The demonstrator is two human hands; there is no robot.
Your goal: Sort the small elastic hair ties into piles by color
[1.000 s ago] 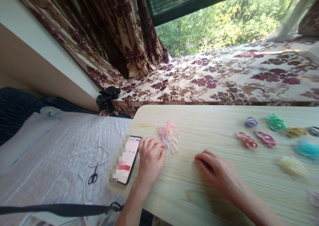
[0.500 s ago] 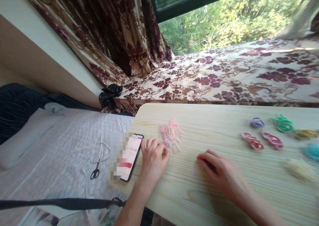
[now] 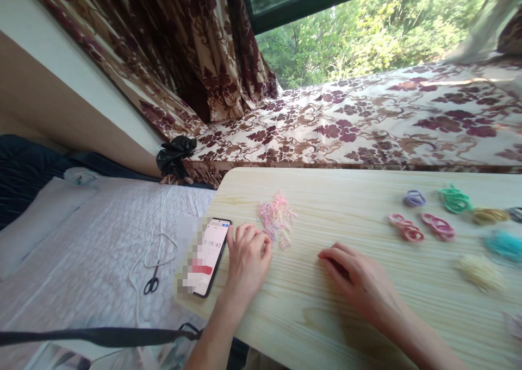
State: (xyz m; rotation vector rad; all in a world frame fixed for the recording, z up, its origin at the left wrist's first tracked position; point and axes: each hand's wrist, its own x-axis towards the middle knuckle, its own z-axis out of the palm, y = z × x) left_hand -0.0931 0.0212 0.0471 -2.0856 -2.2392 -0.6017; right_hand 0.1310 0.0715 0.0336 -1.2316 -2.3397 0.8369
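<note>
Daylight comes through the window [image 3: 367, 38] at the top, where the foliage is very bright and nearly washed out in places. The table [image 3: 302, 288] is evenly lit, with a soft, faint shadow beside the right hand [image 3: 361, 280]. The folds of the curtain [image 3: 163, 44] sink into near-black. A pale streak of glare crosses the floral cover [image 3: 346, 125] at right. The wide lens bends and stretches the edges; the cream bands [image 3: 480, 273] look smeared, and blocky pixelation covers the left side of the smartphone [image 3: 210, 258].
</note>
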